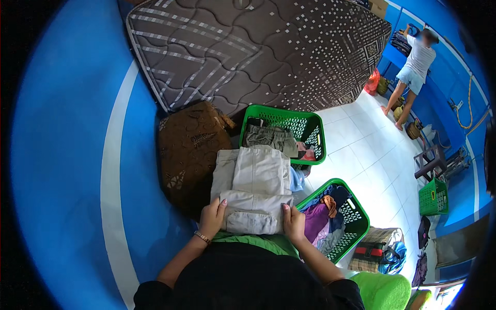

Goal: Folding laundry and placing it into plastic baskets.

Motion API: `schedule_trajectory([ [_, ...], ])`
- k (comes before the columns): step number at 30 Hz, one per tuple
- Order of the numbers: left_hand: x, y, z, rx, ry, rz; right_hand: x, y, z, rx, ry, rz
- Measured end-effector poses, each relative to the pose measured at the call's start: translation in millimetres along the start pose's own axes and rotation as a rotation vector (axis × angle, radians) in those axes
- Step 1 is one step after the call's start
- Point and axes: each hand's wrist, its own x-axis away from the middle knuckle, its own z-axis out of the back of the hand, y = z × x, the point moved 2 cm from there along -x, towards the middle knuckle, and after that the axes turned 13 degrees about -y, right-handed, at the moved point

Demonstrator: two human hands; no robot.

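Note:
Both hands grip the near end of light grey cargo trousers (261,170), one at each side, where a flap pocket shows on a folded-over part. My left hand (212,219) has its thumb on top of the cloth and wears a bracelet at the wrist. Opposite it, my right hand (293,222) pinches the other edge, thumb up. The far part of the trousers reaches to a green plastic basket (285,110) holding folded olive-grey clothing (271,138). Green cloth (255,240) lies beneath, near my body.
A second green basket (358,217) of mixed clothes stands at right. A brown patterned cushion (190,155) lies at left, before an upright mattress (248,54). Farther off, a person (417,64) stands at a blue shelf, near a dark stool (432,161). A plaid bag (372,248) sits at lower right.

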Motion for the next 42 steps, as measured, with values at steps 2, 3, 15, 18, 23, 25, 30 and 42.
schedule_trajectory([
  [2, 0.3, -17.0, -9.0, -0.018, -0.058, 0.110, -6.1, -1.0, -7.1, 0.114, -0.091, -0.138],
  [3, -1.2, -24.2, -12.9, -0.028, -0.086, 0.162, -9.9, -1.4, -9.9, 0.170, -0.134, -0.206],
  [15, -22.4, 62.6, -5.7, -0.222, 0.029, -0.563, -7.2, -72.1, -9.6, 0.279, 0.074, 0.505],
  [18, -37.2, 39.8, -31.1, -0.532, -0.113, -0.447, -31.8, -54.5, -37.8, 0.452, -0.031, 0.475],
  [23, -43.0, 22.8, -37.1, -0.585, -0.215, -0.392, -41.1, -35.1, -45.6, 0.445, -0.105, 0.434],
  [25, -41.1, 16.7, -33.4, -0.569, -0.235, -0.384, -40.6, -31.5, -45.3, 0.422, -0.120, 0.424],
  [30, -30.6, -2.1, -13.9, -0.445, -0.275, -0.444, -34.1, -17.1, -23.6, 0.612, -0.221, 0.243],
  [42, -5.8, -11.0, 35.0, -0.378, -0.556, -0.276, 4.7, 19.1, 36.0, 0.306, -0.602, 0.490],
])
